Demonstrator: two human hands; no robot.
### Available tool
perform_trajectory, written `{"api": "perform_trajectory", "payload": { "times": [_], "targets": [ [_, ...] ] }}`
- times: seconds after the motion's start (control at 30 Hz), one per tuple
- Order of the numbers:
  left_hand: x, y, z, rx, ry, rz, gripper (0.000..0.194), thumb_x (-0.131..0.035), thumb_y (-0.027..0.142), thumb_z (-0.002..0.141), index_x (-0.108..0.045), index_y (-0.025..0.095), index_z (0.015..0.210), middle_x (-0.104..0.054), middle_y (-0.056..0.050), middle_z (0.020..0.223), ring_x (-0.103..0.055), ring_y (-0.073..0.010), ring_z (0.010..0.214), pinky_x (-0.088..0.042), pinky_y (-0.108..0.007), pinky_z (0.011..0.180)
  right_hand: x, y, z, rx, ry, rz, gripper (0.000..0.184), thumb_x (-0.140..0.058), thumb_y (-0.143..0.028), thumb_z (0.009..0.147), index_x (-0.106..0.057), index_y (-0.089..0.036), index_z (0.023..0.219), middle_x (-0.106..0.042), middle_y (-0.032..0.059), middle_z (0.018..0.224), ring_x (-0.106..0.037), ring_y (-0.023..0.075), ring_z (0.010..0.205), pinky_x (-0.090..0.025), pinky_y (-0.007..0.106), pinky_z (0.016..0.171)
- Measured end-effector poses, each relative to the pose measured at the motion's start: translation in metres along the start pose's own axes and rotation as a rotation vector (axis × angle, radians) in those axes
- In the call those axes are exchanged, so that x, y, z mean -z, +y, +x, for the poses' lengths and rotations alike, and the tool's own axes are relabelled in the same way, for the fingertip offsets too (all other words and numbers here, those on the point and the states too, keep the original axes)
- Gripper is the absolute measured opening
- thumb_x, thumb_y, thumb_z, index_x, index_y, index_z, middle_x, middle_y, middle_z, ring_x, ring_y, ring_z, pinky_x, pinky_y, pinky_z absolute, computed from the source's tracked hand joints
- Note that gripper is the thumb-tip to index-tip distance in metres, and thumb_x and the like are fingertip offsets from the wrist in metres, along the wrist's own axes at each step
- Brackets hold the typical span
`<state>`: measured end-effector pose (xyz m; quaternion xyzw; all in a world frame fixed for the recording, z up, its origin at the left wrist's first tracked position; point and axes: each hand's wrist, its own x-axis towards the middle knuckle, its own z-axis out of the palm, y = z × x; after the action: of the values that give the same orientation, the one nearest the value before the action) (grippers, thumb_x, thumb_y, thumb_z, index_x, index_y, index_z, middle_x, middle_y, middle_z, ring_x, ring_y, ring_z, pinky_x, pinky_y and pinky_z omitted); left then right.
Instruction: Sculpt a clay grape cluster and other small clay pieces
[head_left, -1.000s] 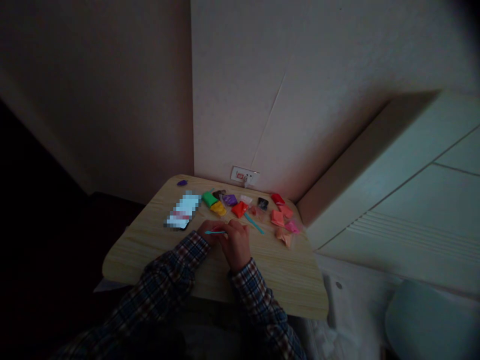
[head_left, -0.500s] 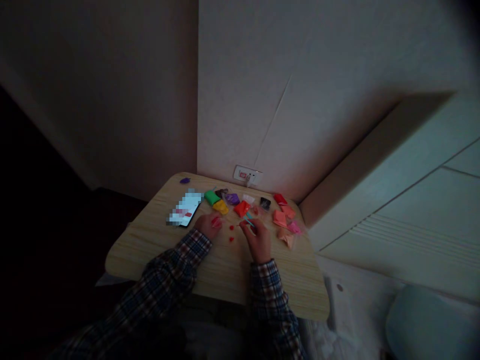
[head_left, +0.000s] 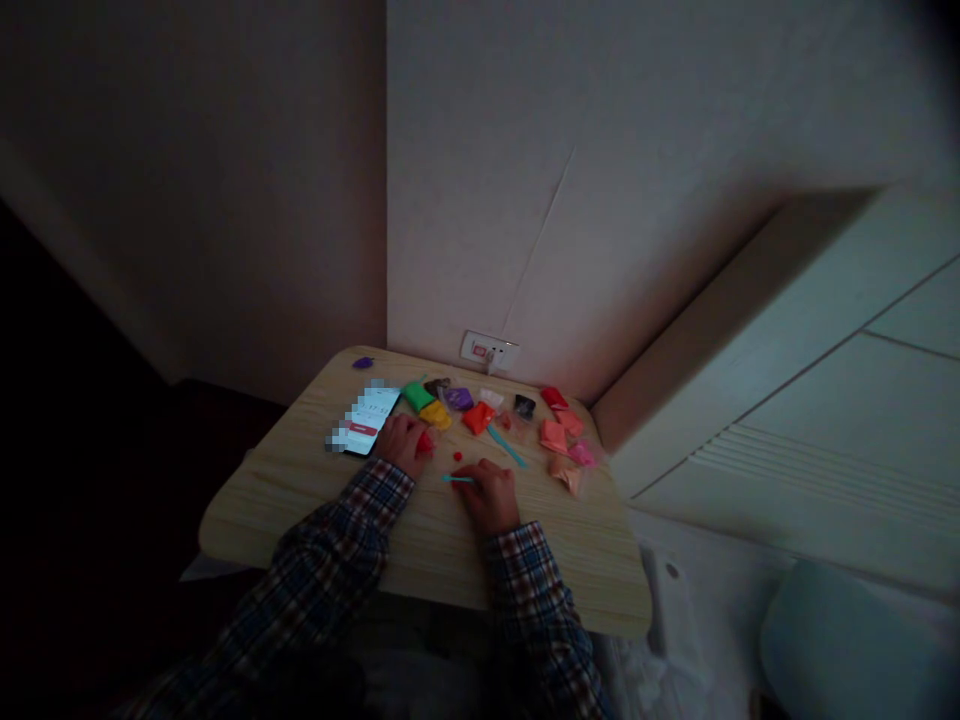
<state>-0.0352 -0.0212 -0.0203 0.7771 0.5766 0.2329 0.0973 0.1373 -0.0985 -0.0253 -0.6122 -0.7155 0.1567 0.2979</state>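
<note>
My left hand [head_left: 401, 446] is beside the phone's right edge, fingers curled, gripping a small clear packet of red modelling clay [head_left: 425, 443]. My right hand [head_left: 491, 496] pinches a thin light-blue modelling tool [head_left: 456, 479], its tip pointing left just above the tabletop. Between the hands lies a little red clay ball [head_left: 457, 456]. A second light-blue tool [head_left: 508, 447] rests on the table beyond my right hand. The second red piece seen earlier is not visible.
Packets of coloured clay lie along the back of the wooden table [head_left: 322, 500], including green [head_left: 418, 396], yellow [head_left: 436, 414], orange [head_left: 478, 418] and black [head_left: 524, 406]. A lit phone [head_left: 367, 425] is at left, near a purple piece [head_left: 363, 363]. A wall socket [head_left: 489, 350] sits behind.
My right hand has moved down and toward the left with the light-blue tool, uncovering the second tool. My left hand has shifted slightly left, toward the phone.
</note>
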Motion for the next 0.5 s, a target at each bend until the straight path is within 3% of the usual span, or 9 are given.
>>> {"api": "perform_trajectory", "payload": {
  "times": [0.13,0.23,0.4,0.5],
  "targets": [
    [-0.001,0.001,-0.002,0.05,0.021,-0.034,0.019,-0.064,0.02,0.068,-0.066,0.019,0.087,-0.057,-0.012,0.108,-0.046,-0.0347,0.105,-0.043,-0.043,0.078,-0.005,0.007,0.001,-0.005,0.026,0.028,0.006,-0.066,-0.022,0.078,-0.068,-0.019,0.082,-0.065,0.0023,0.081,-0.059,0.0158,0.075,-0.034,0.03,0.075],
    [0.0,-0.002,-0.002,0.086,0.069,-0.084,0.016,-0.065,0.022,0.068,-0.066,0.019,0.084,-0.056,-0.013,0.108,-0.044,-0.0361,0.108,-0.041,-0.046,0.083,-0.006,0.014,0.001,-0.017,0.074,0.08,0.011,-0.064,-0.028,0.08,-0.065,-0.018,0.082,-0.067,0.003,0.08,-0.06,0.0166,0.074,-0.038,0.029,0.072],
    [0.007,-0.008,0.0,0.084,0.121,-0.279,0.024,-0.06,0.015,0.067,-0.064,0.015,0.091,-0.05,-0.017,0.117,-0.037,-0.04,0.117,-0.036,-0.053,0.092,-0.002,0.017,0.003,-0.047,0.196,0.173,0.022,-0.057,-0.038,0.083,-0.061,-0.017,0.081,-0.062,0.0006,0.066,-0.054,0.0136,0.057,-0.038,0.025,0.055],
    [0.008,-0.002,-0.001,0.01,0.049,-0.49,0.025,-0.054,0.011,0.069,-0.063,0.014,0.092,-0.057,-0.014,0.108,-0.048,-0.033,0.109,-0.042,-0.045,0.089,0.001,0.011,0.006,-0.011,0.23,0.205,0.02,-0.057,-0.037,0.083,-0.058,-0.017,0.08,-0.053,-0.0042,0.055,-0.048,0.0122,0.05,-0.035,0.024,0.053]
  ]
}}
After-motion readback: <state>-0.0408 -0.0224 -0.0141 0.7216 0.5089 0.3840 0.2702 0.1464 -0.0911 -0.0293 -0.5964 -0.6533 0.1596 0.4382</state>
